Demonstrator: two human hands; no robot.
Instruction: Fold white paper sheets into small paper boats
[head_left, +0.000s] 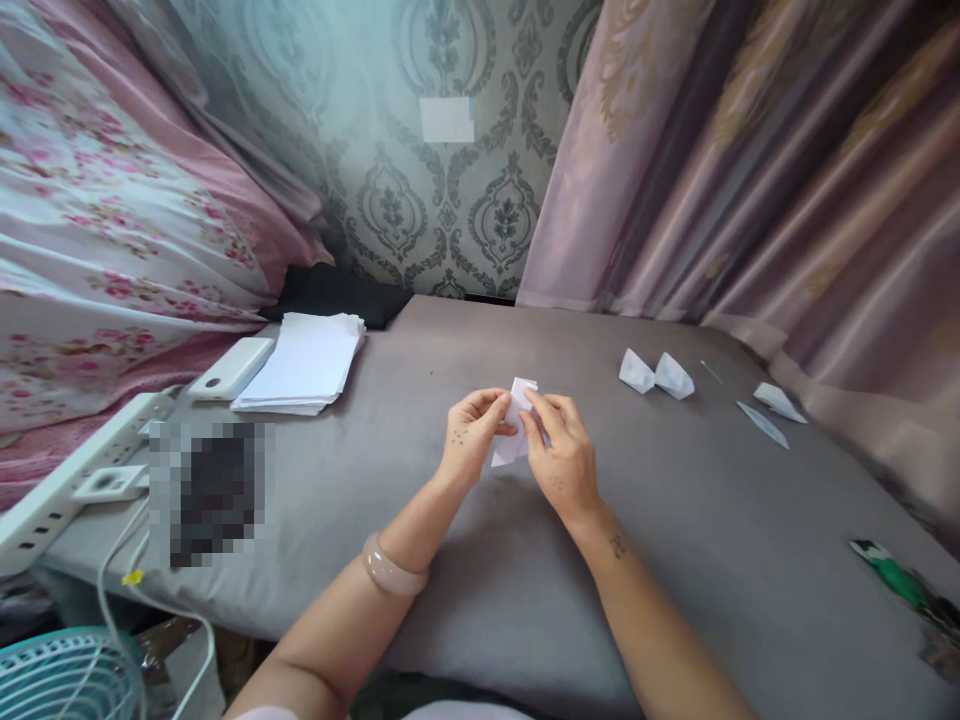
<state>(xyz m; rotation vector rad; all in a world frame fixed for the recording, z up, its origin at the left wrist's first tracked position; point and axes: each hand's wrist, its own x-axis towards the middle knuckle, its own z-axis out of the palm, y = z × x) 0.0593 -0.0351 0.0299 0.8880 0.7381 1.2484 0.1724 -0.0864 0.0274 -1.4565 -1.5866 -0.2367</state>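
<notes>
A small folded piece of white paper (516, 412) is held up between both hands, above the middle of the grey cloth-covered table (420, 440). My left hand (474, 428) pinches its left side, the thumb lying on the front. From the other side, my right hand (561, 440) grips the right edge with thumb and fingers. The paper's lower corner points down and to the left. Parts of the folds are hidden behind my fingers.
A stack of white paper (300, 362) lies at the back left, beside a white box-shaped device (232, 368) and a long power strip (82, 470). Folded paper pieces (673, 377) sit to the right. A green item (900, 578) lies at the right edge. Cables hang at the left front near a fan (67, 680).
</notes>
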